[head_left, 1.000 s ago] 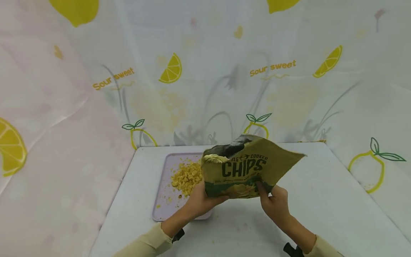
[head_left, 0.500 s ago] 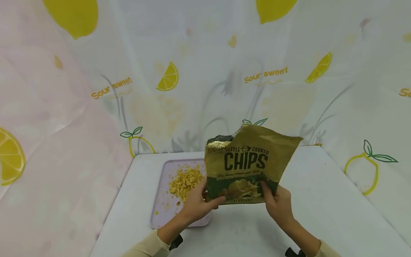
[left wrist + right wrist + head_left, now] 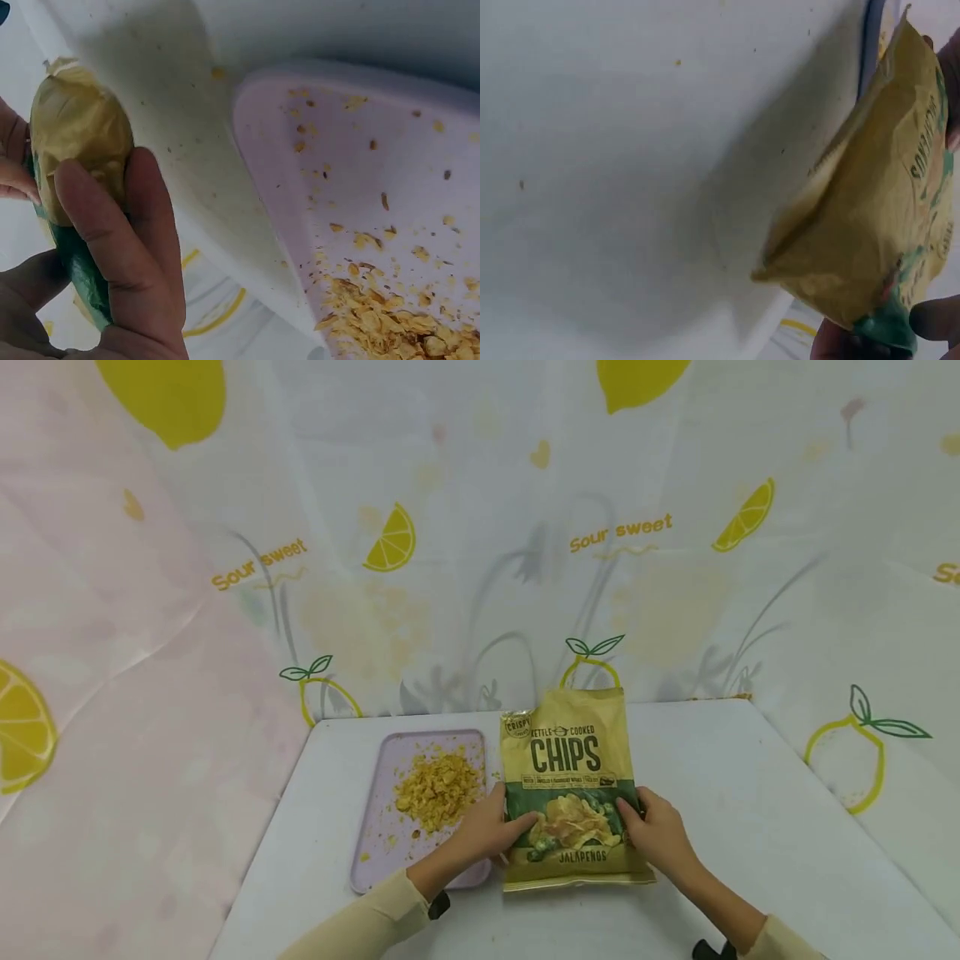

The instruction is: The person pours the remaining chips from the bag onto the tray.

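Observation:
A gold and green chip bag [image 3: 570, 777], printed "Kettle Cooked Chips" and "Jalapeños", stands nearly upright between both hands in the head view. My left hand [image 3: 491, 827] grips its left side, thumb across the front. In the left wrist view, the fingers [image 3: 112, 232] wrap the bag's side [image 3: 82, 142]. My right hand [image 3: 660, 835] holds the right edge, thumb on the front. The bag's bottom seam [image 3: 817, 217] faces the right wrist camera. Crushed chips [image 3: 438, 789] lie heaped on a lilac tray [image 3: 367, 852], just left of the bag.
The tray and hands are over a white table [image 3: 750, 827]. Small crumbs [image 3: 217, 73] are scattered on the tabletop beside the tray. A curtain [image 3: 465, 568] printed with lemons hangs behind the table and along its sides.
The bag has gone from tilted away, its torn top showing, to facing me nearly upright and lower. Both hands have kept their hold on its sides.

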A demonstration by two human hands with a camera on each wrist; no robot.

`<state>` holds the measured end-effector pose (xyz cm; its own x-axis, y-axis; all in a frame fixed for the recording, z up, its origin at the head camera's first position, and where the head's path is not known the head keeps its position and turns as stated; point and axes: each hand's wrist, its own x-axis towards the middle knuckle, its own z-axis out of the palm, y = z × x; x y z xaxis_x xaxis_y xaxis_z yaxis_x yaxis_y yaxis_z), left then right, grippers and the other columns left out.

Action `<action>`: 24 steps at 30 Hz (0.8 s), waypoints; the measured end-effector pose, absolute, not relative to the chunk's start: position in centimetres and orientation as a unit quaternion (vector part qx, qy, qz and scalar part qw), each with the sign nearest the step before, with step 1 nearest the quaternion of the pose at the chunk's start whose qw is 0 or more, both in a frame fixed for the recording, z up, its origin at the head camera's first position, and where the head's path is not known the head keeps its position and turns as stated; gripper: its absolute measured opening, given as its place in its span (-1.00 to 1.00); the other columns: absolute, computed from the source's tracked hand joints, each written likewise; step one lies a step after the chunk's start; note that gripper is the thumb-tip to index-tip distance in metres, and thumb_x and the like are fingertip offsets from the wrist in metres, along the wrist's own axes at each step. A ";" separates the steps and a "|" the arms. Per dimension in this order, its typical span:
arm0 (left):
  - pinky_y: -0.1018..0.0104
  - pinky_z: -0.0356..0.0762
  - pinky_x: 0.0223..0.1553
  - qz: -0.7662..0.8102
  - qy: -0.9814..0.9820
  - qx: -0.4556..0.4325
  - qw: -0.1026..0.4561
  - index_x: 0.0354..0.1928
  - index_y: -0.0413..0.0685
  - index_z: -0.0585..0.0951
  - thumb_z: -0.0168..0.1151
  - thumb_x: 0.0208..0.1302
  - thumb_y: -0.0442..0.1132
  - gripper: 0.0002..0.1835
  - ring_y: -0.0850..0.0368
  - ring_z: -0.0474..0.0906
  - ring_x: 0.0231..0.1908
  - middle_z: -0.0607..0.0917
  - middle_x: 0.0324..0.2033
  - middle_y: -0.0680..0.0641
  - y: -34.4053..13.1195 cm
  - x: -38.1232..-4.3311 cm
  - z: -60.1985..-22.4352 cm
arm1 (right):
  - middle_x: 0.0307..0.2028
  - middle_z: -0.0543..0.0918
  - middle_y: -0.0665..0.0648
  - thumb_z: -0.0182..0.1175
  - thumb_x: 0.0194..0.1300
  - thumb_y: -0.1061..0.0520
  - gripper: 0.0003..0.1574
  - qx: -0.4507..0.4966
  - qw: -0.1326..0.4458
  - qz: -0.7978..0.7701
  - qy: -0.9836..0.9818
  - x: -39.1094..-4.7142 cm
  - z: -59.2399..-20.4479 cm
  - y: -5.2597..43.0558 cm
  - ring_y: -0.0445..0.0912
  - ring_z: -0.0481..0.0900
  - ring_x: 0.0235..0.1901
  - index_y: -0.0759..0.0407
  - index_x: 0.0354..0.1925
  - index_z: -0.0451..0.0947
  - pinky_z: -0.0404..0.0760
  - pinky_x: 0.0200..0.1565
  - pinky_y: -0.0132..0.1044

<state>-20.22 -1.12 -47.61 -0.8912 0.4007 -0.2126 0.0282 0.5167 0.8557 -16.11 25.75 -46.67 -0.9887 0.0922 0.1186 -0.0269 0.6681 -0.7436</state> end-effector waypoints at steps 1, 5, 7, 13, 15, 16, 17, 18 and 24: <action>0.03 0.63 -0.62 0.467 0.852 0.124 0.202 0.55 -0.25 -0.11 0.20 0.34 0.21 0.05 -0.08 0.63 -0.72 0.66 -0.64 -0.11 -0.9 -20.4 -47.7 | -0.58 0.50 0.09 0.13 0.45 0.17 -0.76 -0.022 0.062 0.389 -0.919 -16.4 -46.9 26.0 -0.19 0.37 -0.61 0.30 -0.35 0.48 0.35 -0.57 -0.37; 0.00 0.65 -0.54 0.448 0.860 0.099 0.224 0.45 -0.29 0.13 0.25 0.34 0.09 -0.13 -0.18 0.67 -0.64 0.68 -0.54 -0.20 -0.2 -21.3 -48.0 | -0.69 0.36 0.02 0.16 0.41 0.15 -0.68 -0.023 0.024 0.355 -0.934 -17.4 -48.0 26.6 -0.16 0.30 -0.68 0.21 -0.50 0.43 0.27 -0.61 -0.34; 0.03 0.66 -0.49 0.432 0.868 0.085 0.232 0.28 -0.32 0.33 0.27 0.34 0.03 -0.32 -0.18 0.67 -0.61 0.68 -0.48 -0.22 0.0 -21.5 -48.2 | -0.67 0.37 0.02 0.18 0.39 0.16 -0.70 -0.022 -0.001 0.361 -0.932 -17.9 -48.7 26.6 -0.15 0.31 -0.65 0.21 -0.49 0.44 0.29 -0.59 -0.33; 0.08 0.63 -0.64 0.420 0.872 0.049 0.246 0.09 -0.43 0.39 0.31 0.30 -0.06 -0.42 -0.17 0.67 -0.69 0.66 -0.59 -0.29 0.2 -21.5 -48.8 | -0.63 0.43 0.04 0.20 0.36 0.18 -0.76 -0.029 -0.029 0.374 -0.927 -18.1 -50.1 26.3 -0.14 0.35 -0.62 0.26 -0.45 0.51 0.33 -0.56 -0.30; 0.11 0.65 -0.60 0.415 0.879 0.055 0.229 0.08 -0.44 0.38 0.33 0.27 -0.05 -0.39 -0.13 0.67 -0.66 0.65 -0.52 -0.26 0.0 -21.5 -49.1 | -0.64 0.44 0.04 0.21 0.36 0.17 -0.76 -0.034 -0.031 0.368 -0.929 -18.0 -50.4 26.3 -0.14 0.36 -0.62 0.26 -0.44 0.52 0.33 -0.56 -0.30; 0.11 0.65 -0.60 0.415 0.880 0.056 0.226 0.10 -0.46 0.37 0.33 0.26 -0.04 -0.36 -0.14 0.67 -0.65 0.65 -0.47 -0.28 -0.1 -21.4 -49.2 | -0.63 0.45 0.04 0.21 0.36 0.16 -0.76 -0.036 -0.031 0.366 -0.929 -17.9 -50.5 26.3 -0.14 0.36 -0.62 0.27 -0.44 0.53 0.33 -0.56 -0.30; 0.11 0.65 -0.60 0.412 0.882 0.055 0.223 0.15 -0.49 0.34 0.33 0.26 -0.01 -0.29 -0.14 0.67 -0.64 0.66 -0.45 -0.29 -0.2 -21.4 -49.3 | -0.64 0.45 0.04 0.21 0.36 0.15 -0.75 -0.038 -0.032 0.365 -0.930 -17.8 -50.6 26.4 -0.14 0.37 -0.62 0.27 -0.44 0.53 0.34 -0.56 -0.29; 0.11 0.65 -0.59 0.415 0.880 0.055 0.223 0.24 -0.52 0.28 0.32 0.27 -0.01 -0.22 -0.13 0.67 -0.65 0.67 -0.42 -0.30 -0.4 -21.4 -49.3 | -0.64 0.46 0.05 0.21 0.36 0.14 -0.74 -0.039 -0.032 0.363 -0.931 -17.8 -50.7 26.4 -0.13 0.37 -0.62 0.27 -0.43 0.53 0.34 -0.56 -0.29; 0.11 0.58 -0.68 0.375 0.902 0.094 0.192 0.42 -0.37 0.18 0.08 0.48 -0.01 -0.29 -0.03 0.59 -0.73 0.68 -0.43 -0.30 -3.3 -20.1 -46.6 | -0.39 0.68 0.22 0.12 0.44 -0.10 -0.46 -0.048 -0.022 0.340 -0.939 -17.5 -50.3 26.9 -0.02 0.60 -0.42 0.42 -0.16 0.60 0.54 -0.42 -0.20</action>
